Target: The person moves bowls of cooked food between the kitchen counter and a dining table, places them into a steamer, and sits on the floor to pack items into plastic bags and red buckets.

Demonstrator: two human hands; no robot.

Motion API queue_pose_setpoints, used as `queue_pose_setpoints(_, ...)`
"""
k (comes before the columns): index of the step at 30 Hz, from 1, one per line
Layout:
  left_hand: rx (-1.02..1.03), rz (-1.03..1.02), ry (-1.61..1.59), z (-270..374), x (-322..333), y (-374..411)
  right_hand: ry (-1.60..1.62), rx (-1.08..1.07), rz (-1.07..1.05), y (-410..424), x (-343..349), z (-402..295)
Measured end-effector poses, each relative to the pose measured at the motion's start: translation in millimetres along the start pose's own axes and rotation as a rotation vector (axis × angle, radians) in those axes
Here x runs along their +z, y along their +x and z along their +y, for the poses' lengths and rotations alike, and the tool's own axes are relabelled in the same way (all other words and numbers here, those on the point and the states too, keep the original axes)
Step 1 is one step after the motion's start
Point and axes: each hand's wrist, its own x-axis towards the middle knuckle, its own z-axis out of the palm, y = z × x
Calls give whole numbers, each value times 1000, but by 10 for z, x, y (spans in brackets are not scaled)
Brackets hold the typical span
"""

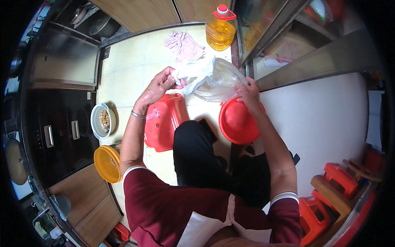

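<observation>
In my left hand [163,81] a crumpled white plastic bag [197,72] is pinched between thumb and fingers. My right hand [249,92] grips the edge of a clear plastic bag [225,80], which spreads out against the white one; whether the two are joined I cannot tell. Beneath my right hand sits a round red plastic basin [226,129] with a red rounded thing in it. A red plastic stool [160,123] with a printed pattern is below my left forearm. Beyond the bags a pink cloth [185,46] lies rumpled on the tiled floor.
A large bottle of yellow oil [220,34] stands by the glass-doored cabinet [262,24]. Along the left are a pale basin [95,122] holding brownish pieces, a yellow bucket [100,163] and black cabinet fronts [61,114]. Red stools [314,213] stand at the lower right.
</observation>
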Motion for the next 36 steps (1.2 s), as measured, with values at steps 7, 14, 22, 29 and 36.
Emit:
queue_pose_setpoints(7, 112, 126, 102, 251, 538, -98, 293, -154, 77, -515, 137, -680)
queue_pose_setpoints(14, 219, 5, 38, 388, 1081, -64, 441, -155, -108, -861, 175, -684)
queue_pose_setpoints(22, 218, 269, -369, 449, 686, 60, 711, 43, -92, -869, -363, -449)
queue_pose_setpoints(29, 330, 255, -487, 442, 883, 22, 484, 259, 73, -1105, -517, -222)
queue_pose_setpoints(36, 216, 92, -265, 19, 1572, -205, -41, 260, 194, -1330, -438, 233)
